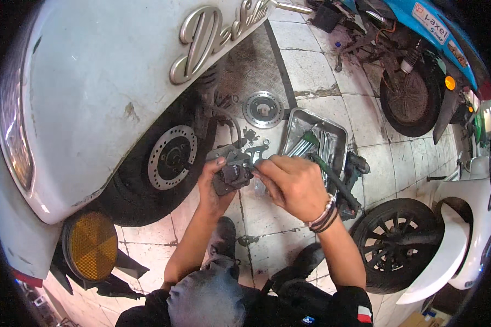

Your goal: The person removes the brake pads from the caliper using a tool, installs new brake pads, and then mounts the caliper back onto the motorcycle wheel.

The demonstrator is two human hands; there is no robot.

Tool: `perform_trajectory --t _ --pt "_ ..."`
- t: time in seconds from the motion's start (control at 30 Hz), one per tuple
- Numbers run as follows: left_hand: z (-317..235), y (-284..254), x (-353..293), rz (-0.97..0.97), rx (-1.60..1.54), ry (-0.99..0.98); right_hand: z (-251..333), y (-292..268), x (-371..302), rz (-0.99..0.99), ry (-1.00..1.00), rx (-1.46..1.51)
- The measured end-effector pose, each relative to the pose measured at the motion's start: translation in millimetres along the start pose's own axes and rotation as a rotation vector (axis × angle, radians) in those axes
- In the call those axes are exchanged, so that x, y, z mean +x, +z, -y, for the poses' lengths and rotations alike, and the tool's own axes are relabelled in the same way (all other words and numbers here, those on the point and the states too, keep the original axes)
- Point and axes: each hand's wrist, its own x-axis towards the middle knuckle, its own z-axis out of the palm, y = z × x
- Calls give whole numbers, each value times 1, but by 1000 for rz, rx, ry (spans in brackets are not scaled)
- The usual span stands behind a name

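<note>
A dark grey brake caliper [233, 175] is held up in front of me, with the fingers and thumb of my left hand [211, 188] wrapped round its left side. My right hand [299, 182] is closed in a pinch against the caliper's right edge. Whatever is between those fingertips is hidden. A hose [232, 121] runs down toward the caliper from the scooter. To the left is the scooter's wheel [131, 191] with its perforated brake disc [172, 158]. Just beyond my hands, small metal parts [251, 135] lie on the floor.
A loose brake disc [251, 115] lies farther off on the floor. A metal tray [341, 131] of wrenches and a green-handled tool stands right of it. White scooter bodywork [93, 98] hangs over the left side. A blue motorcycle [447, 38] and a spoked wheel [398, 240] are at right.
</note>
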Motion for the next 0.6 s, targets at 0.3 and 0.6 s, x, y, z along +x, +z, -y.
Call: perform_trajectory --t 0.3,0.6 --pt "-5 3 -2 32 168 32 -9 -7 9 207 -108 -177" --pt "16 -38 17 -45 414 202 16 27 -14 119 1221 1143"
